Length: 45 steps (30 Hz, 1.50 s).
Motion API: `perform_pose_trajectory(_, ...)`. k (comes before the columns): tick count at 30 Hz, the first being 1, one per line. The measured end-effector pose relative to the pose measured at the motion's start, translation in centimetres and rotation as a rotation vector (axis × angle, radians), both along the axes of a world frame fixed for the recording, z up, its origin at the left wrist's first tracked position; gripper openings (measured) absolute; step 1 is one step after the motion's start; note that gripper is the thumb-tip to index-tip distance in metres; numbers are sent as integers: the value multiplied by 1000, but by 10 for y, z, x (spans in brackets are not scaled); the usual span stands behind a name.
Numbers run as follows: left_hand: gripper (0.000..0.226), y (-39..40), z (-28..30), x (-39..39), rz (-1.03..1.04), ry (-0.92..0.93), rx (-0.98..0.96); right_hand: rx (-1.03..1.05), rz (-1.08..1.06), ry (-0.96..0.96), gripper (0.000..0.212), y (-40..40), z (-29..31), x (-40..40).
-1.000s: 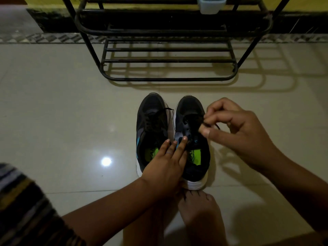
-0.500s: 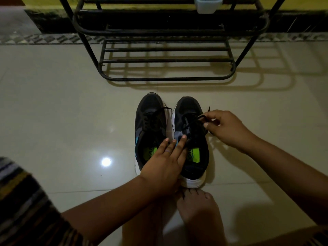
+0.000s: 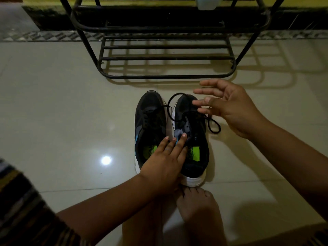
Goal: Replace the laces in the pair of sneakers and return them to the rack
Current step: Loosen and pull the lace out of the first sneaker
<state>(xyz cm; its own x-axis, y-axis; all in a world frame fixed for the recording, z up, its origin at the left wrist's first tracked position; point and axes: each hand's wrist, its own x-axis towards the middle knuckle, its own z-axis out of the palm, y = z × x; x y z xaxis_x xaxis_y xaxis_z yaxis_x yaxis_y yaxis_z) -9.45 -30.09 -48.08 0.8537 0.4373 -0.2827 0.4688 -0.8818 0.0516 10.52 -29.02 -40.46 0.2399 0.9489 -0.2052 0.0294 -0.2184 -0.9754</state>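
Sneakers: pair of black mesh sneakers with white soles, side by side on the pale glossy tiled floor [image 3: 53,103], toes toward the rack; left sneaker [image 3: 149,121] under the left hand's little-finger side, right sneaker [image 3: 193,139] under its fingertips.
Lace: thin black round lace [image 3: 213,127], slack across the right sneaker's eyelets, one loop arching over its toe, another lying on the floor just below the right hand's fingers.
Left hand [image 3: 163,166]: laid flat with straight fingers across both sneaker openings, pressing, nothing grasped.
Right hand [image 3: 229,105]: spread wide above the right sneaker's toe, fingers straight and apart; lace close beneath them, contact not clear, nothing pinched.
Insoles: bright green patches [image 3: 195,154] just beside the left fingers; dark print on them, not legible.
Rack: black metal tube shoe rack [image 3: 165,58] beyond the right hand, against the wall.
Foot: bare foot [image 3: 197,205] touching the right sneaker's heel, below the left wrist.
Sleeve: striped sleeve [image 3: 21,210] on the left arm.
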Motion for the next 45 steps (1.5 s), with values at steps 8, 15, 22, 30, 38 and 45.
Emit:
perform_pose_trajectory(8, 77, 0, -1, 0, -10, 6, 12, -202, 364, -986, 38, -5, -51, 0)
perform_pose_trajectory(15, 78, 0, -3, 0, -9, 8, 9, -235, 410, -1438, 38, 4, -53, -20)
perform_pose_trajectory(22, 77, 1, -3, 0, -14, 3, 14, -81, 305, -1243, 14, 2, -59, -7)
perform_pose_trajectory(30, 77, 0, -2, -1, -10, -3, 1, -22, -41, -545, 20, 3, -19, -14)
perform_pose_trajectory(38, 85, 1, -2, -1, -15, -13, -15, 314, -165, -360, 13, 1, 32, -20)
perform_pose_trajectory(45, 87, 1, -5, -1, -13, -14, -16, 139, -72, -511, 23, 10, 3, -8)
